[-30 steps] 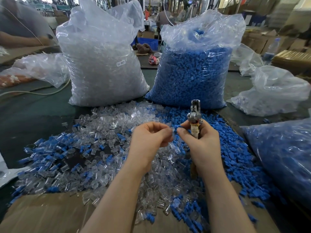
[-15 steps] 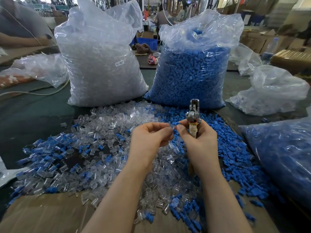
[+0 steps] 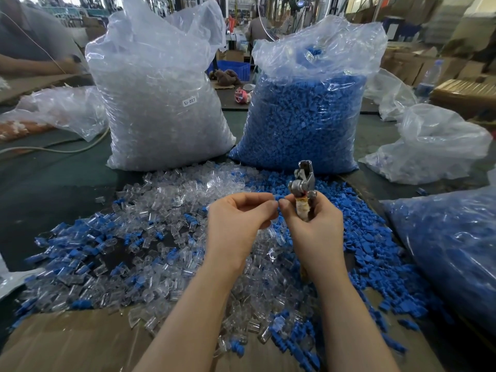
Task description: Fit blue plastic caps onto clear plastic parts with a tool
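My right hand [image 3: 314, 226] grips a metal plier-like tool [image 3: 303, 186] with a taped handle, its jaws pointing up. My left hand [image 3: 239, 218] is curled, its fingertips meeting my right thumb and forefinger around a small blue cap [image 3: 279, 197]; any clear part between them is hidden. Both hands hover above a heap of loose clear plastic parts [image 3: 188, 191] mixed with blue caps [image 3: 367, 237] spread over cardboard [image 3: 67, 342].
A tall bag of clear parts [image 3: 161, 103] and a tall bag of blue caps [image 3: 306, 116] stand behind the heap. A further blue-filled bag [image 3: 451, 245] lies at the right, with crumpled plastic bags [image 3: 429, 146] beyond. Another person's arm [image 3: 32, 65] works at the far left.
Both hands have risen slightly and stayed together. The blue cap now shows between the fingertips. The tool is still upright.
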A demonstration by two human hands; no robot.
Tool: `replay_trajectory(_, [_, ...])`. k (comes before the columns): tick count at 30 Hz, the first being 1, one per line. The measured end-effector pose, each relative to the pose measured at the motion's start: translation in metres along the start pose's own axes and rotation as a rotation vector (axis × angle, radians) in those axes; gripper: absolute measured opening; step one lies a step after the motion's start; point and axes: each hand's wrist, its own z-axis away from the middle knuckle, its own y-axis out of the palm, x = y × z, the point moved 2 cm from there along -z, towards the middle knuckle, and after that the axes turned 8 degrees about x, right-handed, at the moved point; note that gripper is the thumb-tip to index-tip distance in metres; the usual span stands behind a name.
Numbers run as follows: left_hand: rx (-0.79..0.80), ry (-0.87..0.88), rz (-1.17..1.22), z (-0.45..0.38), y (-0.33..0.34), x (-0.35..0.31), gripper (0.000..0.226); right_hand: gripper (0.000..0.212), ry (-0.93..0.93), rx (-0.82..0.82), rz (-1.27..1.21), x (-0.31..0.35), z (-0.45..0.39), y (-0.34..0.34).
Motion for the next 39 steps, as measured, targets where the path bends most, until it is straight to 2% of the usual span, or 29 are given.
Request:
replay_trajectory(8, [-0.047,0.114,-0.153,0.001,0.002,-0.001,0.011,0.012,0.02,0.013,0.054,0.0,0.0,0.002])
replay_trajectory(19, [-0.116,0.19,-0.31,0.0,-0.001,0.002,0.017,0.011,0.085,0.148,0.015,0.003,-0.001,-0.004])
replay_trajectory(24, [-0.073,0.181,-0.173,-0.002,-0.005,0.001,0.017,0.007,0.163,0.314,0.081,0.0,-0.003,-0.015])
replay_trajectory(28, [-0.027,0.209,-0.147,-0.003,-0.006,0.0,0.014,0.024,0.158,0.409,0.197,0.004,-0.002,-0.012])
replay_trajectory(39, [0.042,0.272,-0.125,-0.002,-0.01,-0.001,0.013,0.018,0.134,0.476,0.23,0.003,0.0,-0.009])
